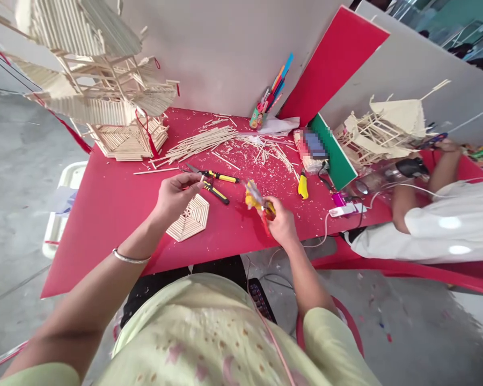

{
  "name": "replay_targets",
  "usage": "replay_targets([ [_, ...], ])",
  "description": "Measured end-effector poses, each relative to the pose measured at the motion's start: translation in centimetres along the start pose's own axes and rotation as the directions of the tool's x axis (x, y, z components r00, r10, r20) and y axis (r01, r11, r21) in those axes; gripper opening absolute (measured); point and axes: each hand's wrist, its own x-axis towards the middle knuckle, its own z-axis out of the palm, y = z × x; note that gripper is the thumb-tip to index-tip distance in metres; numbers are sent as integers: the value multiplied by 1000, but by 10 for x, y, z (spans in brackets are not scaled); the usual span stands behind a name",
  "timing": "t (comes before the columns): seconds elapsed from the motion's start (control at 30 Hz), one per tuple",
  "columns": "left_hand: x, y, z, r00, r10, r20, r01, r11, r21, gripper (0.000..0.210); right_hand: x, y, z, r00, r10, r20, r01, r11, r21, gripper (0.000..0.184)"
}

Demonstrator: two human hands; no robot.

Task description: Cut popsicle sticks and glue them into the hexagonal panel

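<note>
My left hand [179, 194] is closed, pinching a short piece of wooden stick [202, 178] between thumb and fingertips. Below it on the red tabletop lies a hexagonal panel [193, 219] made of wooden sticks in rings. Cutting pliers [221, 176] with black-and-yellow handles rest just beyond the panel, partly behind my left fingers. Wrapped round a yellow glue gun [251, 197] with a red trigger, my right hand [280, 221] is held above the table; the gun is blurred and its nozzle points toward the left.
Loose sticks [203, 142] and scraps lie along the back. A tall stick pagoda model [116, 110] stands at left. A yellow-handled knife [303, 185], pen holder [257, 117] and green board [333, 153] are to the right. A co-worker's arm [404, 206] is near another stick model [380, 131].
</note>
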Motion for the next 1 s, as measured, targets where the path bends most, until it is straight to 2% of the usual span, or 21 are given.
replay_targets([
  [0.03,0,3,4,1000,-1,-1,1,1000,1,38,1,1,-7,999,48,5,-48,983,180,51],
  [0.07,-1,5,8,1000,1,1,-1,1000,4,38,4,2,-13,995,94,28,-98,928,359,55],
  [0.13,0,8,18,1000,15,14,-15,1000,10,39,14,9,-23,979,170,113,-203,747,633,56],
  [0.17,0,9,24,999,23,29,-23,1000,14,39,21,14,-26,963,203,176,-267,653,708,54],
  [0.23,1,9,38,997,34,72,-36,999,21,40,38,27,-28,913,256,317,-406,513,756,45],
  [0.33,4,6,60,989,26,147,-33,998,44,40,58,47,-26,853,309,421,-521,442,730,35],
  [0.4,7,4,72,983,12,181,-23,998,58,41,64,58,-25,860,337,383,-504,445,740,35],
  [0.5,12,1,83,981,2,196,-15,998,64,42,61,70,-35,879,403,255,-436,465,771,46],
  [0.53,13,0,84,981,0,196,-14,998,68,42,58,72,-42,887,428,176,-399,516,757,50],
  [0.57,14,0,85,981,-1,195,-13,997,72,41,54,72,-50,893,446,58,-351,610,711,52],
  [0.63,14,-1,85,982,2,188,-18,996,83,40,46,67,-65,871,394,-294,-235,859,455,54],
  [0.67,13,-2,84,983,8,183,-26,995,92,40,43,60,-71,836,286,-468,-183,950,253,55],
  [0.7,12,-2,83,984,21,179,-39,994,102,39,41,51,-73,800,143,-583,-137,989,54,56],
  [0.73,10,-2,81,984,38,176,-58,992,111,39,38,39,-73,781,7,-625,-87,991,-97,57],
  [0.77,9,-2,78,983,60,173,-81,990,119,39,37,26,-68,790,-106,-604,-18,981,-195,57],
  [0.8,7,-1,75,982,82,171,-104,986,127,38,35,11,-61,826,-192,-530,72,968,-239,57],
  [0.87,5,-2,64,981,123,153,-144,980,138,36,33,-17,-38,902,-310,-302,260,946,-194,55],
  [0.93,3,-2,47,978,170,119,-187,972,146,31,31,-43,-11,910,-403,-94,395,914,-96,55],
  [1.0,1,-2,27,973,215,89,-227,960,166,25,31,-63,15,884,-466,18,467,883,-45,56],
])
